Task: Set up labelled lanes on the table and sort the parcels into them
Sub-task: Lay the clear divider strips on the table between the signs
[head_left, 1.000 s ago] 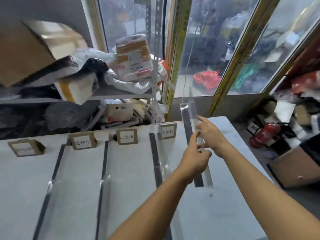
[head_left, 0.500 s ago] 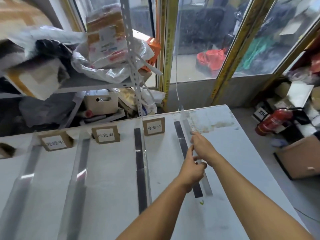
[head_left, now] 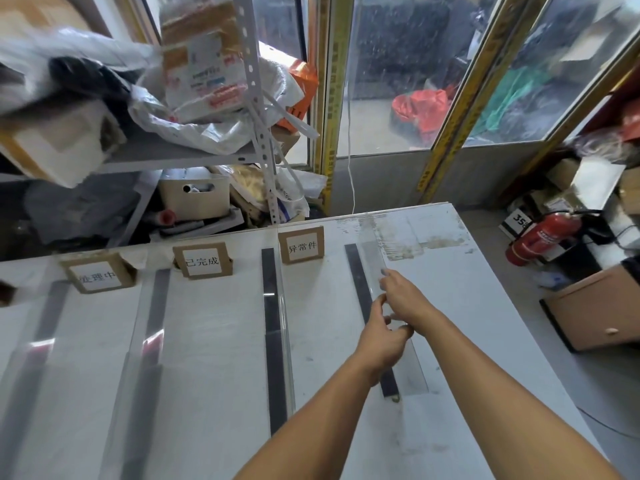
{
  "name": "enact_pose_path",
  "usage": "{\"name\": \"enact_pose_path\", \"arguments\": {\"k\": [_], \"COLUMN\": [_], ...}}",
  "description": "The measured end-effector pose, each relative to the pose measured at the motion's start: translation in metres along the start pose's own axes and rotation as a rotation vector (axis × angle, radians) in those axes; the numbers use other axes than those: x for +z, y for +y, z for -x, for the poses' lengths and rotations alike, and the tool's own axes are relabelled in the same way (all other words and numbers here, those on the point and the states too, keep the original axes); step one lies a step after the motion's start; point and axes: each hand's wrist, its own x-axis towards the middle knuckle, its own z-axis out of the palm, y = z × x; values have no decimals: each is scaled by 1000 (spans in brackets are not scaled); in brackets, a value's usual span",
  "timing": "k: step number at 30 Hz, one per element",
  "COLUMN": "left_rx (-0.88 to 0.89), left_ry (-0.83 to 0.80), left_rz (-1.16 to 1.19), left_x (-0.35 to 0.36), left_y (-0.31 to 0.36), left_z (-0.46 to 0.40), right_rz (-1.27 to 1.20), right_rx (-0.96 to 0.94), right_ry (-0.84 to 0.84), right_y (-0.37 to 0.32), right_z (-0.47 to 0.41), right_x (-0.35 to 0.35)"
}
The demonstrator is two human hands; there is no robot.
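Both hands are on the clear divider (head_left: 414,355) at the far right lane line. The left hand (head_left: 381,336) has its fingers curled, pinching the strip near its middle, and the right hand (head_left: 403,299) crosses over it, fingers bent onto the strip a bit farther up. The exact contact is hard to see because the plastic is see-through.

The divider lies along the right edge of the dark tape (head_left: 367,306), running away toward the window end of the table (head_left: 485,306). It looks like a thin acrylic strip, so my guess is light, stiff and pretty slick, and it'd flex or snap if you lever it from one end. I'd hold it by the long edges around mid-length, two hands spread apart, and press down evenly so it doesn't skate off the tape.

To the left there's the label card (head_left: 302,244) for this lane, then two more cards and tape lines with dividers standing on them. No parcels on the table yet; they're piled on the shelf (head_left: 166,157) behind.
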Motion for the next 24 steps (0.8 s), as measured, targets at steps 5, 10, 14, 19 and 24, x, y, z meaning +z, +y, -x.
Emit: {"name": "enact_pose_path", "arguments": {"k": [5,10,14,19,24], "left_rx": [30,64,224,421,559], "left_ry": [5,18,67,248,377], "left_rz": [-37,-93,-228,-340,-351], "left_x": [-5,-19,-48,-119,-213], "left_y": [1,1,10,40,49], "left_z": [4,15,35,79,155], "right_rz": [71,124,129,70,55], "right_rx": [-15,-30,-206,-516,-686], "right_ry": [30,100,360,489,331], "right_y": [1,0,-20,-79,-148], "right_z": [5,18,46,93,147], "right_x": [-1,-1,7,43,116]}}
